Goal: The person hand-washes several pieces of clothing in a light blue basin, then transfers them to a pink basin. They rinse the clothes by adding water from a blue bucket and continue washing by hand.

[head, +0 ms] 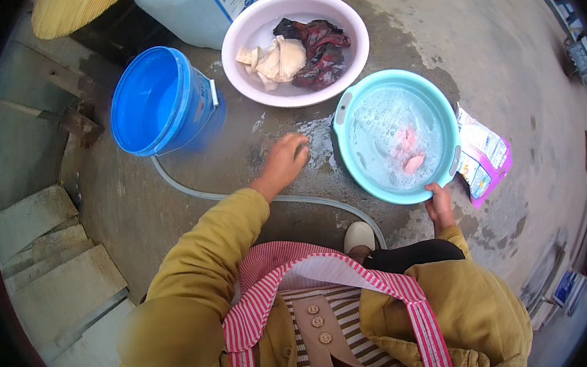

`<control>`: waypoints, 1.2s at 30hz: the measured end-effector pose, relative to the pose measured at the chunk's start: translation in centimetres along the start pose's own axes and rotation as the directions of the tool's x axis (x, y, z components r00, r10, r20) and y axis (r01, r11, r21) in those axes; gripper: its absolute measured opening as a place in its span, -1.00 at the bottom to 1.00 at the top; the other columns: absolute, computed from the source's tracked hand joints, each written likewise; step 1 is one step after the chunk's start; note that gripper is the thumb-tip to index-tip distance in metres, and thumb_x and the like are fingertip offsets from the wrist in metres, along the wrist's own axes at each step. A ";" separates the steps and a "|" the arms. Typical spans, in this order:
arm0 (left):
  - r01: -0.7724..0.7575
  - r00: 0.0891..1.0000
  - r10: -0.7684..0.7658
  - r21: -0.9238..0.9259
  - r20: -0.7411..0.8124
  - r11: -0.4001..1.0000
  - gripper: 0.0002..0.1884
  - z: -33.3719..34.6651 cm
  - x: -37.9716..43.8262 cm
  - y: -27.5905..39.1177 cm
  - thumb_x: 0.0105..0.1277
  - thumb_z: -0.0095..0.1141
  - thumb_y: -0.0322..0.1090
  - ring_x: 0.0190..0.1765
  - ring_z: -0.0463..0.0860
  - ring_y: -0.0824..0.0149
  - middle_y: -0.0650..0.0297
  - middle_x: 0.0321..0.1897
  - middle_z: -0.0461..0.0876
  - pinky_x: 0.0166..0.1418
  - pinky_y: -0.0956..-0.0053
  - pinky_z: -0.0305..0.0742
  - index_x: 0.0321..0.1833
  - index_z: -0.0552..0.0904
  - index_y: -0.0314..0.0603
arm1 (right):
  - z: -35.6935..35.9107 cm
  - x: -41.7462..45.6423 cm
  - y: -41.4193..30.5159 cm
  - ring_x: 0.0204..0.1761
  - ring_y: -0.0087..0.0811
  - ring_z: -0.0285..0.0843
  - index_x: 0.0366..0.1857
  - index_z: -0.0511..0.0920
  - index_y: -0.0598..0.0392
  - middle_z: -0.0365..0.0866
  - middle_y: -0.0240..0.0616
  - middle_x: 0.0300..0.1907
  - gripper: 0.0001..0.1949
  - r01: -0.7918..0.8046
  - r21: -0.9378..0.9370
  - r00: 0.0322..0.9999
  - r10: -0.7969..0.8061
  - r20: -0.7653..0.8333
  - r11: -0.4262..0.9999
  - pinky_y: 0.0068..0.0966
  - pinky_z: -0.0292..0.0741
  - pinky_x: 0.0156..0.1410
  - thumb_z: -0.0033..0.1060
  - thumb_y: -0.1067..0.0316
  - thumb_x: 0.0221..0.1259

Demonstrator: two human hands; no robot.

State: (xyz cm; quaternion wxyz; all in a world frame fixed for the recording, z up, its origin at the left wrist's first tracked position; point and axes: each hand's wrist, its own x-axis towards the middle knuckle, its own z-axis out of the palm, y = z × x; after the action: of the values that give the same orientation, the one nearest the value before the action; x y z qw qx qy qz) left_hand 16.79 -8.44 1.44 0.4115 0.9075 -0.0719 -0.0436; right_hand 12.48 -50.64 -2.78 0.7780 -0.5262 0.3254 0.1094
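Note:
A turquoise plastic basin (pixel 350 166) with grey handle inserts holds sudsy water and a pink cloth (pixel 413 162), partly under the foam. My right hand (pixel 440 207) grips the near rim of this basin, its fingers partly hidden beneath it. Above the wet floor to the basin's left is my left hand (pixel 284 161), empty and loosely curled, with thumb and forefinger apart. Beyond it stands a pale pink basin (pixel 245 91) containing water, a cream garment (pixel 281 60) and a dark red and black garment (pixel 322 52).
A blue bucket (pixel 199 98) stands at left, with a grey hose (pixel 294 198) curving across the concrete floor (pixel 497 79). Behind it are a translucent jug (pixel 182 16) and straw broom (pixel 73 12). A purple-white packet (pixel 485 160) lies right of the turquoise basin. Slabs (pixel 68 284) line the left.

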 end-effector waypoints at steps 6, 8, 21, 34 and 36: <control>0.592 0.782 -0.556 -0.615 0.282 0.520 -0.50 2.8 -2.9 0.5 0.44 -0.17 0.05 0.00 0.54 0.30 0.10 0.00 0.56 0.15 0.32 0.38 0.04 0.53 -0.32 | 1.3 -3.2 1.3 -0.05 -0.23 0.51 0.09 0.33 0.31 0.49 -0.14 -0.04 -0.49 -0.030 -0.154 0.986 0.055 0.156 0.988 -0.34 0.46 0.10 0.02 0.57 -0.09; 0.608 0.766 -0.584 -0.598 0.268 0.522 -0.39 2.7 -3.2 -0.1 0.41 -0.23 0.17 0.01 0.55 0.26 0.08 -0.05 0.59 0.13 0.35 0.39 0.02 0.55 -0.35 | 2.1 -3.7 1.6 -0.05 -0.24 0.51 0.07 0.36 0.32 0.51 -0.13 -0.06 -0.51 -0.008 -0.172 0.971 0.049 0.234 0.985 -0.35 0.46 0.10 0.00 0.58 -0.10; 0.644 0.565 -0.820 -0.574 -0.090 0.506 -0.67 -1.2 -8.1 -6.7 0.38 -0.04 -0.15 -0.27 0.54 0.35 0.22 -0.32 0.60 -0.21 0.40 0.41 -0.20 0.59 -0.33 | 8.9 -2.9 4.4 -0.26 -0.34 0.56 -0.08 0.47 0.31 0.58 -0.17 -0.23 -0.66 -0.086 -0.409 0.880 0.261 0.396 0.909 -0.42 0.52 -0.16 0.05 0.53 -0.03; 0.456 0.496 -0.830 -0.736 -0.256 0.499 -0.75 -7.6 -8.3 -10.6 0.34 0.00 -0.26 -0.61 0.36 0.49 0.41 -0.64 0.44 -0.55 0.47 0.22 -0.50 0.53 -0.16 | 16.2 -4.5 7.4 -0.21 -0.39 0.60 0.06 0.38 0.25 0.58 -0.14 -0.14 -0.62 -0.151 -0.498 0.692 0.451 0.564 0.854 -0.47 0.61 -0.18 0.10 0.30 0.23; 0.519 0.503 -0.813 -0.650 -0.293 0.555 -0.78 -8.4 -7.7 -11.6 0.31 0.00 -0.29 -0.46 0.53 0.37 0.28 -0.52 0.57 -0.38 0.40 0.39 -0.37 0.59 -0.29 | 17.0 -4.9 7.3 -0.20 -0.39 0.60 0.09 0.35 0.25 0.56 -0.14 -0.11 -0.62 -0.168 -0.535 0.656 0.499 0.566 0.828 -0.49 0.63 -0.17 0.10 0.28 0.28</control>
State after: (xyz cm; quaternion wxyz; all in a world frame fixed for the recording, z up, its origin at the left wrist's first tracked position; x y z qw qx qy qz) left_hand 11.46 6.60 -1.59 0.5710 0.6931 0.4371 0.0499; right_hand 11.64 -31.60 -1.22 0.6675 -0.5365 0.0749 0.5108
